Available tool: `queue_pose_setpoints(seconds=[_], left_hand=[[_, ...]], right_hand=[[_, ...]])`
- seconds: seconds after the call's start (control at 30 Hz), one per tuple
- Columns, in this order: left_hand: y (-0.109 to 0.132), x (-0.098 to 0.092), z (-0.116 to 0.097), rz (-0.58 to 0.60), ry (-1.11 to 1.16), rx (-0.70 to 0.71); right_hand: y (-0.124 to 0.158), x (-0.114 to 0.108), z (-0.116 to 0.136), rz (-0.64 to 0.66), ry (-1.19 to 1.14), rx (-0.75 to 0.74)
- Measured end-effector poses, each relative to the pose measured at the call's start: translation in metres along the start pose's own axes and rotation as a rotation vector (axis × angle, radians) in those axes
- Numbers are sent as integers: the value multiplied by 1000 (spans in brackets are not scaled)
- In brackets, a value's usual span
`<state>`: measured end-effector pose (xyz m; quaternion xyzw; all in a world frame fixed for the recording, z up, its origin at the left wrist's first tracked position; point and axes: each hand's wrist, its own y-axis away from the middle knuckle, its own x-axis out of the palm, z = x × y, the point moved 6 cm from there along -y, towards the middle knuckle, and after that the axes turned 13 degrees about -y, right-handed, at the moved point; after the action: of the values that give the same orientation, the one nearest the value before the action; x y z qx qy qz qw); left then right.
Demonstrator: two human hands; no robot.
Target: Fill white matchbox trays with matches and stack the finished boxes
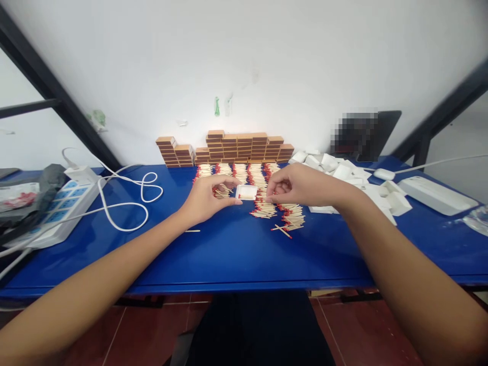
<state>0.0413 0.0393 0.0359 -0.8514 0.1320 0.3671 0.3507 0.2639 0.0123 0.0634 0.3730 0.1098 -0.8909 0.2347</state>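
Observation:
My left hand (208, 198) holds a small white matchbox tray (247, 191) by its left end, between thumb and fingers. The tray is tilted toward me and has a little red showing at its lower left. Just right of it, my right hand (287, 184) is closed in a pinch on what looks like a thin match, mostly hidden by the fingers. Behind and below the hands, red-headed matches (263, 207) lie in several rows of piles. A smaller pile (294, 217) sits below my right hand, with a few loose matches (282, 231) crossed beside it.
Brown matchboxes (237, 147) stand stacked along the wall. White empty trays (381, 195) are heaped at the right, near a white box (438, 194) and a dark tablet-like panel (385, 134). A power strip (70, 211) and looped white cable (125, 229) lie left on the blue table (229, 259).

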Motion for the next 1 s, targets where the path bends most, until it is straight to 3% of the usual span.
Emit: queue_pose_setpoints(seconds=[0.4, 0.57, 1.0], left_hand=[[0, 1, 3, -11, -45, -22], [0, 2, 3, -10, -33, -17], [2, 4, 6, 9, -12, -28]], right_hand=[[-3, 33, 12, 170, 87, 61], [-4, 35, 12, 179, 149, 126], [-6, 38, 12, 152, 178, 126]])
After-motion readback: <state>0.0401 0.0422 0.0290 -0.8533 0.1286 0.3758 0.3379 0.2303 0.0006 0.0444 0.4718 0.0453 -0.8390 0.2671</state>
